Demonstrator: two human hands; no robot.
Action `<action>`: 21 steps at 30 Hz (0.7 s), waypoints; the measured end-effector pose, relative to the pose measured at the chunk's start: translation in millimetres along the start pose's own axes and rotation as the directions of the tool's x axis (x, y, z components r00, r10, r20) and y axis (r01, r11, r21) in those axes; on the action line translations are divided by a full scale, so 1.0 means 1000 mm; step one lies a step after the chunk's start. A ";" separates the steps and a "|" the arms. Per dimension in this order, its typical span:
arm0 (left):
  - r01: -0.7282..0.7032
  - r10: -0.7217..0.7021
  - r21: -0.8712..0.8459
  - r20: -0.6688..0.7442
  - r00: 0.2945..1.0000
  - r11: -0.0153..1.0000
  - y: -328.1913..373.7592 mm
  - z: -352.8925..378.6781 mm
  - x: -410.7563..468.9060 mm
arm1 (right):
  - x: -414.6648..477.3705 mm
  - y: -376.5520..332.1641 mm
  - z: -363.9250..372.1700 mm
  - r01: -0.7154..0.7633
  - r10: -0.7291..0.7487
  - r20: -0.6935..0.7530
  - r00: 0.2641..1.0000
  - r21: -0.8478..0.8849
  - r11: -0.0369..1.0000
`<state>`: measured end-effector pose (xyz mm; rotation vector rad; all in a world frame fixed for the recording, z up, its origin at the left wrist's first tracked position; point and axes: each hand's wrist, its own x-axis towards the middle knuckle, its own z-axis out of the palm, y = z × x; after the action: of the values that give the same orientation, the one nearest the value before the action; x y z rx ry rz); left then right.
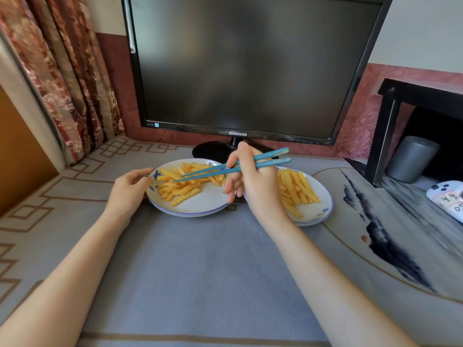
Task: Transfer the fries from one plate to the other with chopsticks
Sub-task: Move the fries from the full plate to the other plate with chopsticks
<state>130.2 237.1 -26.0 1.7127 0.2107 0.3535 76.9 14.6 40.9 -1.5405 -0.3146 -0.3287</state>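
Two white plates with blue rims sit side by side on the grey mat. The left plate (198,209) carries a heap of crinkle-cut fries (180,186). The right plate (323,196) holds another pile of fries (298,189), partly hidden by my right hand. My right hand (250,184) grips a pair of teal chopsticks (225,169); their tips point left over the left plate's fries, with nothing visibly pinched between them. My left hand (130,189) holds the left plate's left rim with curled fingers.
A black monitor (250,66) on a round stand rises just behind the plates. A black shelf (390,136) with a grey cylinder (411,161) stands at the right, a white patterned object (448,199) beside it. A curtain (62,71) hangs at the left.
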 end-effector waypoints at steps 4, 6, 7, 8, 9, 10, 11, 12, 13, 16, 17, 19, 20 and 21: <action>-0.004 0.004 -0.008 0.006 1.000 1.000 -0.001 0.001 0.001 | 0.000 -0.002 0.001 -0.011 0.013 -0.065 0.998 0.036 0.999; -0.004 0.004 -0.002 0.004 1.000 1.000 -0.001 0.000 0.001 | -0.002 -0.005 -0.003 -0.012 0.017 -0.107 0.994 0.044 0.999; -0.004 0.004 0.001 0.002 1.000 1.000 -0.001 0.000 0.001 | -0.003 -0.007 -0.006 -0.017 0.022 -0.124 0.992 0.041 0.999; -0.003 0.003 0.005 0.000 1.000 1.000 -0.001 0.000 0.000 | -0.005 -0.009 -0.010 -0.022 0.027 -0.140 0.990 0.037 0.999; -0.002 0.002 0.010 -0.001 1.000 1.000 0.000 0.000 0.000 | -0.006 -0.011 -0.015 -0.024 0.029 -0.156 0.987 0.034 0.999; -0.001 0.001 0.015 -0.001 1.000 1.000 0.001 0.000 -0.001 | -0.008 -0.013 -0.020 -0.023 0.028 -0.173 0.985 0.030 0.999; -0.001 0.001 0.017 0.000 1.000 1.000 0.002 0.000 -0.001 | -0.009 -0.015 -0.025 -0.020 0.025 -0.192 0.981 0.026 0.999; -0.002 0.002 0.018 0.001 1.000 1.000 0.002 0.000 -0.002 | -0.011 -0.017 -0.031 -0.015 0.020 -0.215 0.976 0.022 1.000; -0.002 0.002 0.018 0.001 1.000 1.000 0.002 0.001 -0.002 | -0.014 -0.020 -0.038 -0.008 0.011 -0.239 0.971 0.015 1.000; 0.000 0.000 0.015 0.002 1.000 1.000 0.002 0.001 -0.002 | -0.022 -0.025 -0.064 0.029 -0.037 -0.315 0.948 -0.028 0.999; 0.000 0.000 0.018 0.001 1.000 1.000 0.002 0.001 -0.002 | -0.025 -0.026 -0.075 0.042 -0.054 -0.343 0.938 -0.043 0.998; 0.000 0.000 0.018 -0.003 1.000 1.000 0.001 0.001 -0.002 | -0.030 -0.028 -0.097 0.069 -0.089 -0.392 0.916 -0.063 0.996; -0.001 0.001 0.017 -0.003 1.000 1.000 0.001 0.001 -0.002 | -0.033 -0.029 -0.108 0.075 -0.099 -0.416 0.904 -0.073 0.995; 0.000 0.000 0.018 -0.004 1.000 1.000 0.001 0.001 -0.002 | -0.036 -0.029 -0.119 0.070 -0.101 -0.443 0.891 -0.086 0.994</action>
<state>128.7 235.6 -24.9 1.7301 0.2168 0.3560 31.7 -103.7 52.1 -1.4697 -0.0072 -0.7567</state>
